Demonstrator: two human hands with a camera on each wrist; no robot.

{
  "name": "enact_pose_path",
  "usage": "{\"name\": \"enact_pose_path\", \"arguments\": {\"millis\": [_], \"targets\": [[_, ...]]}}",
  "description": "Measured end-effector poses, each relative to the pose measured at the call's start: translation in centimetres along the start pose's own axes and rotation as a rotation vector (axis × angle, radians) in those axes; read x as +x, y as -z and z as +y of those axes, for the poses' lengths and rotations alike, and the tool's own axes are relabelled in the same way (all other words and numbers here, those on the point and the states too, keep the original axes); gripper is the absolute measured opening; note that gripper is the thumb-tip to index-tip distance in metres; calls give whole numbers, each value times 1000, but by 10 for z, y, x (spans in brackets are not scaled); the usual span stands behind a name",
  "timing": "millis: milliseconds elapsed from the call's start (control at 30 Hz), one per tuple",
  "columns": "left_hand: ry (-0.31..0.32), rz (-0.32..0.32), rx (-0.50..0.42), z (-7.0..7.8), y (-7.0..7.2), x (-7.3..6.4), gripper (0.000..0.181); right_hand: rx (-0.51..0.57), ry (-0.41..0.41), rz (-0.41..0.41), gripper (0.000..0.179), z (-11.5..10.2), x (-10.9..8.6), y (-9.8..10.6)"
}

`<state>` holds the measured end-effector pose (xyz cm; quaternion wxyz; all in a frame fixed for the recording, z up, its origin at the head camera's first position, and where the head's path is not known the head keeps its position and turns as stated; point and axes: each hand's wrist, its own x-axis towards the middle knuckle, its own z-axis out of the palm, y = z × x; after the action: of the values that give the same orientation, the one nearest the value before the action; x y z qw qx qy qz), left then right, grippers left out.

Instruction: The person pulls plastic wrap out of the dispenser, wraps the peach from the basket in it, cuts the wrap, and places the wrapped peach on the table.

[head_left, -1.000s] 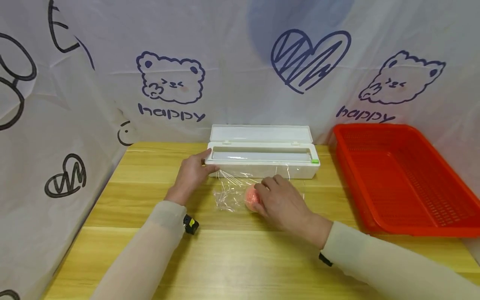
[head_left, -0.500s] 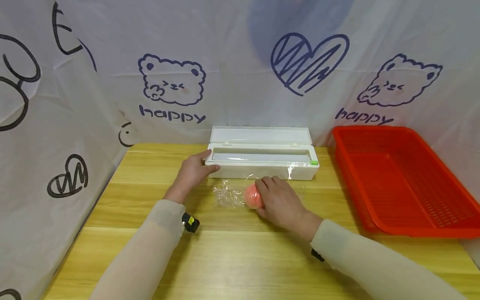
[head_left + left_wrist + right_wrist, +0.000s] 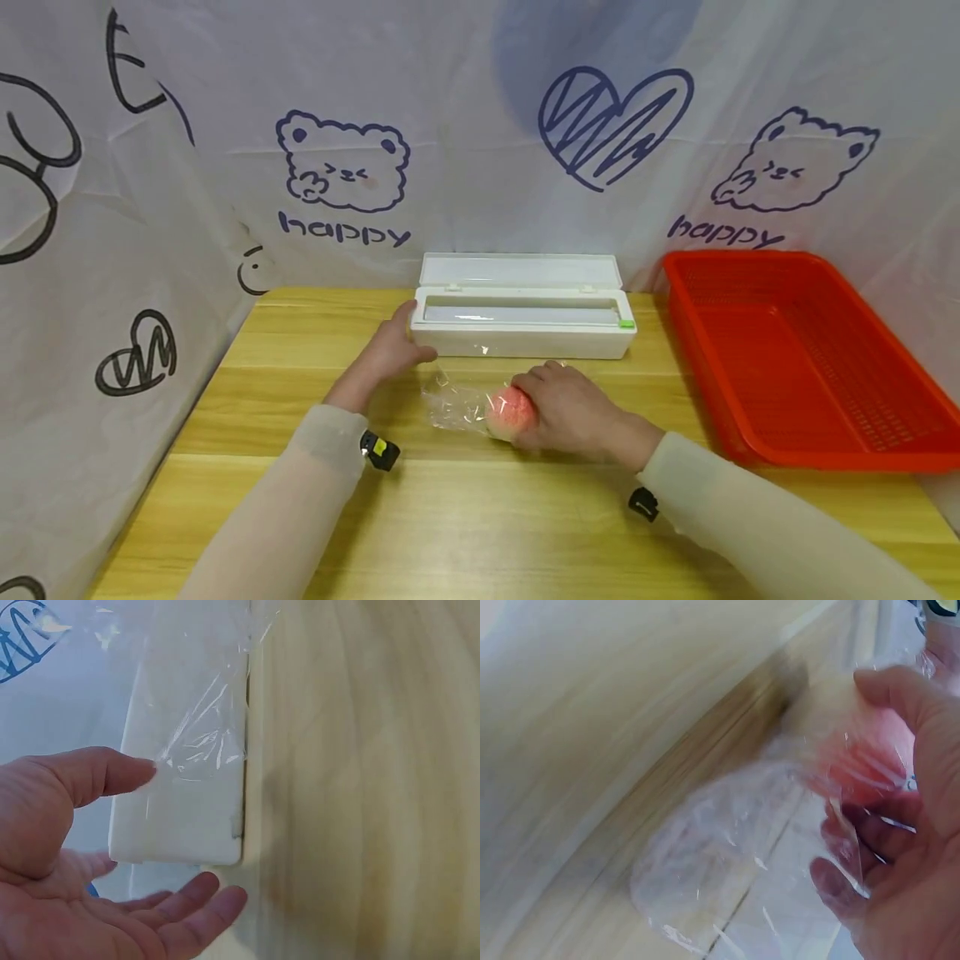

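Note:
In the head view my right hand (image 3: 566, 411) grips a pink and cream peach (image 3: 510, 412) in front of the white cling film dispenser (image 3: 525, 342). Thin clear cling film (image 3: 453, 407) wraps the peach and trails off to its left. The right wrist view shows thumb and fingers around the film-covered peach (image 3: 866, 754), and a loose flap of film (image 3: 705, 862) hanging beside them. At the dispenser's left end, my left hand (image 3: 392, 346) has its thumb and fingers spread apart. A crinkled piece of film (image 3: 202, 746) crosses the dispenser in the left wrist view.
The dispenser's lid (image 3: 521, 270) stands raised against the printed cloth backdrop (image 3: 465, 167). A white roll (image 3: 517, 315) lies inside it, and a green slider (image 3: 626, 323) sits at its right end. To the right is a red plastic basket (image 3: 795, 358) on the wooden table (image 3: 480, 525).
Film that stretched from the dispenser to the peach has come away. My right hand has drawn the peach slightly toward me, and the left hand has loosened from the dispenser's end.

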<state>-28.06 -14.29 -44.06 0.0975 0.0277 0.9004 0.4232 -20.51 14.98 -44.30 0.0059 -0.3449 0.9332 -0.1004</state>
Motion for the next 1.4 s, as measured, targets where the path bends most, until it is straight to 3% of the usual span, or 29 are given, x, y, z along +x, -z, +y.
{"name": "enact_pose_path", "arguments": {"millis": [133, 233, 300, 367, 433, 500, 567, 633, 733, 833, 967, 1167, 1267, 1400], "targets": [[76, 20, 22, -5, 1, -1, 98, 144, 14, -121, 61, -3, 2, 5], [83, 102, 76, -5, 3, -8, 88, 198, 35, -202, 62, -4, 5, 7], [0, 167, 131, 2, 2, -17, 73, 224, 46, -237, 64, -4, 6, 7], [-127, 193, 200, 16, -3, -32, 54, 250, 45, -255, 63, -2, 7, 7], [-284, 154, 272, 35, -12, -50, 37, 288, 37, -267, 62, 1, 7, 9], [-433, 64, 340, 51, -24, -67, 28, 326, 29, -285, 62, 5, 7, 11], [-546, -33, 415, 62, -36, -82, 28, 361, 24, -303, 56, 9, 7, 12], [-627, -81, 491, 65, -47, -91, 35, 398, 28, -318, 48, 12, 9, 13], [-701, -92, 591, 61, -61, -97, 51, 465, 16, -348, 36, 14, 12, 13], [-755, -69, 654, 53, -74, -96, 67, 535, -17, -393, 37, 18, 15, 12], [-765, -65, 685, 46, -87, -93, 77, 595, -73, -454, 39, 25, 19, 13], [-690, -117, 663, 49, -92, -86, 76, 583, -64, -493, 41, 33, 22, 21], [-648, -173, 631, 54, -88, -80, 75, 534, -76, -425, 55, 34, 21, 29], [-547, -267, 547, 60, -80, -70, 68, 454, -110, -210, 55, 29, 19, 41]]}}
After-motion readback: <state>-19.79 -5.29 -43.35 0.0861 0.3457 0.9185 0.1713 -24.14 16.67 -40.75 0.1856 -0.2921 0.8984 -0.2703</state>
